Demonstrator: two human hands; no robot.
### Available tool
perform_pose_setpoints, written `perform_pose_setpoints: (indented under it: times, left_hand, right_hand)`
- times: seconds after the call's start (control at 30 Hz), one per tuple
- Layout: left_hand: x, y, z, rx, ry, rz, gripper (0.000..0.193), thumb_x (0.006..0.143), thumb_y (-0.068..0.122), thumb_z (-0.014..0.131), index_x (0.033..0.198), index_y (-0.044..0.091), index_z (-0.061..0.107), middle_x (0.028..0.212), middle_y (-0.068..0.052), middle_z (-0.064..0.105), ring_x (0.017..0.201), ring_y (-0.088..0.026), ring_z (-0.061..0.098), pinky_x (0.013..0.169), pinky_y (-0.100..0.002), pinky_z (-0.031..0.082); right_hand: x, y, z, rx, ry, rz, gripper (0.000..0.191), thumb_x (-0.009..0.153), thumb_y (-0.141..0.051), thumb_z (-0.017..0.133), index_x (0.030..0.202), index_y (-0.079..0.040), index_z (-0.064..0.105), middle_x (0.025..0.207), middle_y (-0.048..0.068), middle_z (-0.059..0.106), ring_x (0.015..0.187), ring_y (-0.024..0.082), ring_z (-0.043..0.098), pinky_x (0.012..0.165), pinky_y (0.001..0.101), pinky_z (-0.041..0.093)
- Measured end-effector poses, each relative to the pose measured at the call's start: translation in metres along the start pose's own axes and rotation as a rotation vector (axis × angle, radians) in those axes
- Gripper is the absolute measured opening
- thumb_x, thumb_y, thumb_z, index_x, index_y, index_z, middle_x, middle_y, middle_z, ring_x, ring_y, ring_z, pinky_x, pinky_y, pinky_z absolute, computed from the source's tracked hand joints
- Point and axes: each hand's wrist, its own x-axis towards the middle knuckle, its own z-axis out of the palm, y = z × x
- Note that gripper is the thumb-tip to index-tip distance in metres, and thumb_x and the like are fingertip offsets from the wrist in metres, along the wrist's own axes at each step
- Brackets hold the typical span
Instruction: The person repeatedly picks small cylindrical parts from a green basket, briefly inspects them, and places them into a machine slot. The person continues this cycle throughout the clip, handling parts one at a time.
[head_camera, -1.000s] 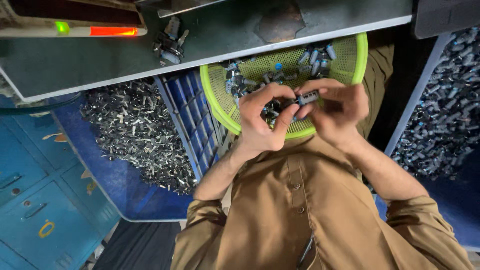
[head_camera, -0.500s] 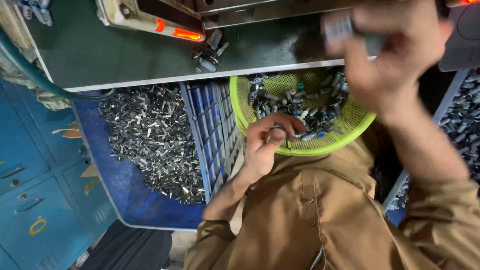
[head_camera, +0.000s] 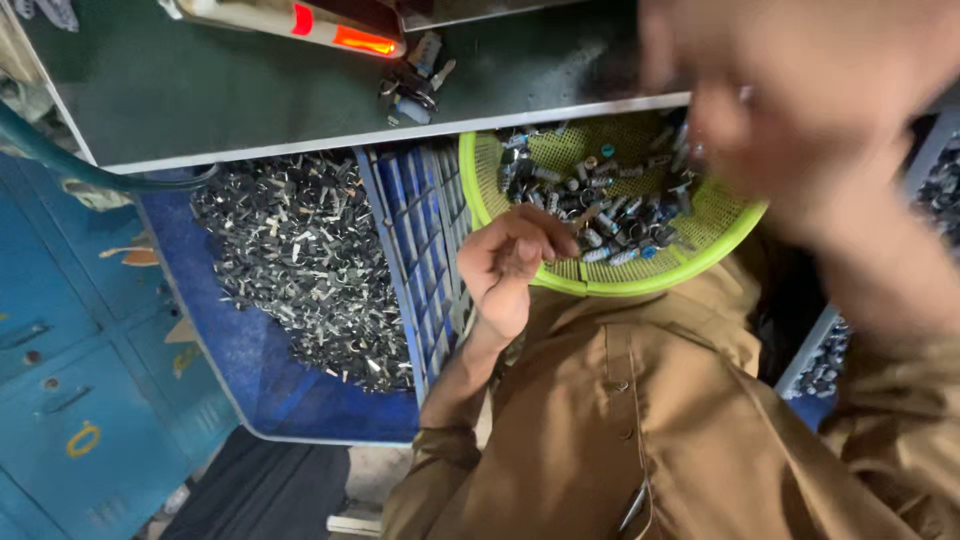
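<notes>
A worker in a brown shirt (head_camera: 640, 420) sits at a green bench (head_camera: 230, 90), a lime-green basket (head_camera: 600, 278) of small metal parts (head_camera: 590, 205) resting in the lap. The left hand (head_camera: 515, 262) rests at the basket's near rim, fingers curled in and the thumb pressed to the fingertips; whether a part sits in that pinch cannot be told. The right hand (head_camera: 800, 90) is raised above the basket's far side, close to the camera and blurred by motion, so its grip and anything in it cannot be made out.

Left of the left hand stands a blue slatted crate (head_camera: 420, 250), and beyond it a blue tub (head_camera: 240, 350) heaped with dark metal clips (head_camera: 290, 250). Farther left is a blue metal cabinet (head_camera: 60, 400) with worn paint. Beyond the hands, the bench's pale edge runs over the basket and the crate. On the benchtop lie a few loose parts (head_camera: 415, 80) and a device with an orange-red light (head_camera: 340, 35). A dark hose (head_camera: 90, 175) curves under the bench edge at far left. Under the right arm, another bin of metal parts (head_camera: 830, 365) shows at the edge.
</notes>
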Motion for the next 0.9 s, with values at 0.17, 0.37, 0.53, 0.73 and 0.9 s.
perform_pose_setpoints:
  times: [0.17,0.37,0.53,0.73,0.9]
  left_hand:
    - [0.007,0.013,0.003,0.22,-0.024,-0.036,0.022,0.097,0.016,0.069,0.095,-0.004,0.06,0.103,-0.018,0.066,0.079,-0.019,0.061,0.069,-0.027,0.05]
    - [0.015,0.017,-0.011,0.806,-0.271,0.031,0.013,0.089,-0.002,0.07,0.102,-0.002,0.067,0.104,-0.013,0.073,0.098,-0.026,0.073,0.089,-0.031,0.059]
    - [0.011,0.037,-0.073,-0.927,-0.671,0.074,0.019,0.09,0.004,0.07,0.109,0.0,0.068,0.106,-0.011,0.072,0.097,-0.023,0.071,0.088,-0.03,0.057]
    - [-0.001,0.011,-0.06,0.013,-0.412,-0.193,0.027,0.092,0.011,0.069,0.118,0.003,0.068,0.109,-0.01,0.071,0.096,-0.02,0.068,0.087,-0.029,0.055]
    - [-0.008,0.0,-0.025,0.475,-0.198,-0.253,0.021,0.095,0.006,0.07,0.116,0.005,0.07,0.1,-0.006,0.074,0.089,-0.018,0.072,0.08,-0.029,0.057]
  right_hand:
    - [-0.066,-0.048,0.039,0.722,-0.377,0.442,0.012,0.094,-0.014,0.07,0.099,-0.004,0.072,0.093,0.009,0.075,0.08,0.02,0.074,0.073,0.0344,0.058]
    - [-0.116,-0.038,0.047,0.525,-0.411,0.477,0.023,0.087,-0.018,0.082,0.102,-0.003,0.074,0.095,0.013,0.073,0.082,0.03,0.072,0.074,0.0414,0.057]
    - [-0.114,-0.007,0.051,0.125,-0.515,0.32,0.023,0.087,-0.011,0.081,0.108,-0.005,0.075,0.096,0.012,0.071,0.091,0.033,0.068,0.08,0.0441,0.056]
    - [-0.092,0.007,0.101,0.058,-0.744,0.054,0.03,0.083,-0.021,0.077,0.109,-0.008,0.073,0.094,0.013,0.069,0.089,0.033,0.068,0.075,0.0438,0.056]
    - [-0.114,-0.001,0.118,0.039,-0.712,0.054,0.036,0.082,-0.008,0.07,0.118,-0.007,0.07,0.101,0.014,0.068,0.095,0.032,0.068,0.08,0.0414,0.055]
